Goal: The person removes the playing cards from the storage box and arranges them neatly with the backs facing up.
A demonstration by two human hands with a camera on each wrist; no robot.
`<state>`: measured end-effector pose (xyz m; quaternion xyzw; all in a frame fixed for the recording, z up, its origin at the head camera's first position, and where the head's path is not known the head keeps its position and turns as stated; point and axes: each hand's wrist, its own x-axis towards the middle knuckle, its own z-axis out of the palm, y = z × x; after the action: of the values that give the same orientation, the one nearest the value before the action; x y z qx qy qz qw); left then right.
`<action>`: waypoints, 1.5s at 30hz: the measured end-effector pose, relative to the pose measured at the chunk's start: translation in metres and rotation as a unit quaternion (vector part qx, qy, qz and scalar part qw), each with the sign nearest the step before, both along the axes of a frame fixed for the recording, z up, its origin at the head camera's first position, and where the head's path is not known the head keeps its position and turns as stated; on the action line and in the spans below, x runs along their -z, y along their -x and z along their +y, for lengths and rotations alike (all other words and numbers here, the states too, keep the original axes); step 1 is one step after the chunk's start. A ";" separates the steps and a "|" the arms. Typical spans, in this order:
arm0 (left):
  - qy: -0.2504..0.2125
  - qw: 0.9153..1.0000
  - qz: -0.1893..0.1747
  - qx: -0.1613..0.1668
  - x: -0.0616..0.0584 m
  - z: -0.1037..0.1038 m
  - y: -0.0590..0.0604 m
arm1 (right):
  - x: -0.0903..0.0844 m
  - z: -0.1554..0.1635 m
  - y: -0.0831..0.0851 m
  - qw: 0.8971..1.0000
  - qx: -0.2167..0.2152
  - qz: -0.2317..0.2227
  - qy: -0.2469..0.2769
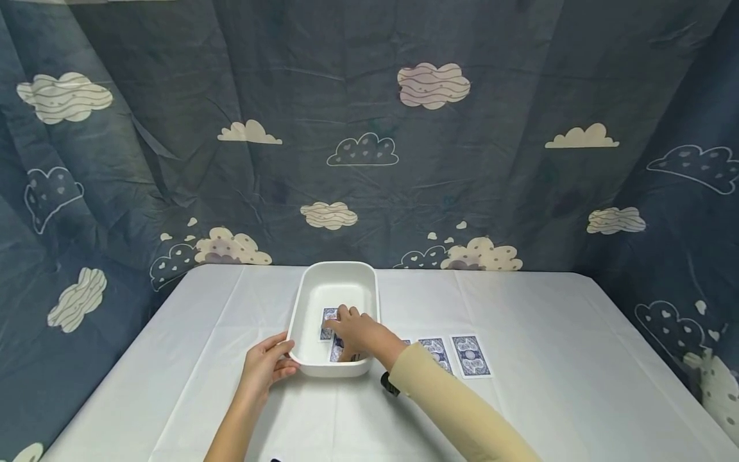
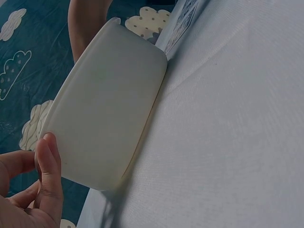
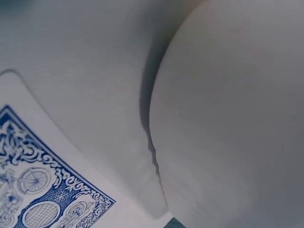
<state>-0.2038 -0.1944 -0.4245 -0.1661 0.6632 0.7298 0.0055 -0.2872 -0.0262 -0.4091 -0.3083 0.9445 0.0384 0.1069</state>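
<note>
A white rectangular tray (image 1: 340, 370) stands on the table. At its near left corner, my left hand (image 1: 264, 366) pinches the rim between thumb and fingers; the left wrist view shows these fingers (image 2: 47, 156) against the tray's outer wall (image 2: 104, 104). Over the near part of the tray reaches my right hand (image 1: 360, 332), thumb and fingers around a blue-backed playing card (image 1: 336, 351) that it partly hides. Another playing card (image 1: 326, 315) lies face down farther in on the tray floor. The right wrist view has only the tray's outside (image 3: 228, 118), the right fingers being hidden.
To the right of the tray, face-down cards lie in a row: one at the right end (image 1: 471, 356), a middle one (image 1: 435, 350) partly behind the right sleeve (image 1: 456, 404), and another mostly covered. A white cloth covers the table (image 1: 548, 359); a dark cloud-print curtain (image 1: 485, 192) hangs behind.
</note>
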 end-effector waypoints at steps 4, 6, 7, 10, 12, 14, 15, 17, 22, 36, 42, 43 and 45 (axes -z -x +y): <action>-0.002 1.000 0.001 0.005 -0.001 -0.001 0.000 | -0.003 0.001 -0.004 1.000 -0.005 -0.005 0.018; -0.003 1.000 0.000 0.006 -0.001 -0.001 0.000 | -0.004 0.001 -0.005 1.000 -0.008 -0.007 0.023; -0.003 1.000 0.000 0.006 -0.001 -0.001 0.000 | -0.004 0.001 -0.006 1.000 -0.009 -0.008 0.027; -0.002 1.000 0.000 0.008 -0.001 -0.001 0.001 | -0.004 0.001 -0.006 1.000 -0.013 -0.009 0.025; -0.001 1.000 0.000 0.008 -0.001 -0.001 0.000 | -0.003 0.001 -0.006 1.000 -0.018 -0.011 0.019; 0.001 1.000 0.002 0.007 -0.001 -0.001 -0.001 | -0.002 0.001 -0.006 1.000 -0.023 -0.013 0.016; 0.002 1.000 0.002 0.006 -0.001 0.000 -0.001 | -0.002 0.001 -0.006 0.999 -0.026 -0.014 0.014; 0.003 1.000 0.002 0.005 -0.002 0.000 -0.002 | -0.001 0.001 -0.007 0.999 -0.032 -0.014 0.013; 0.006 1.000 0.001 0.004 -0.002 0.000 -0.003 | -0.002 0.002 -0.010 0.998 -0.061 0.010 0.008; 0.008 1.000 0.001 0.006 -0.001 0.000 -0.003 | -0.038 0.012 -0.005 0.997 -0.065 0.018 0.026; 0.006 1.000 -0.002 0.003 -0.001 0.001 -0.002 | -0.059 0.028 -0.005 0.996 -0.067 0.014 0.053; 0.006 1.000 -0.001 0.002 -0.002 0.001 -0.002 | -0.062 0.031 -0.005 0.996 -0.065 0.013 0.056; 0.004 1.000 0.000 0.002 -0.002 0.001 -0.001 | -0.066 0.039 -0.005 0.996 -0.062 0.014 0.060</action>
<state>-0.2026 -0.1934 -0.4229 -0.1651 0.6665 0.7269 0.0061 -0.2824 0.0127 -0.3430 -0.3716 0.9256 -0.0073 0.0720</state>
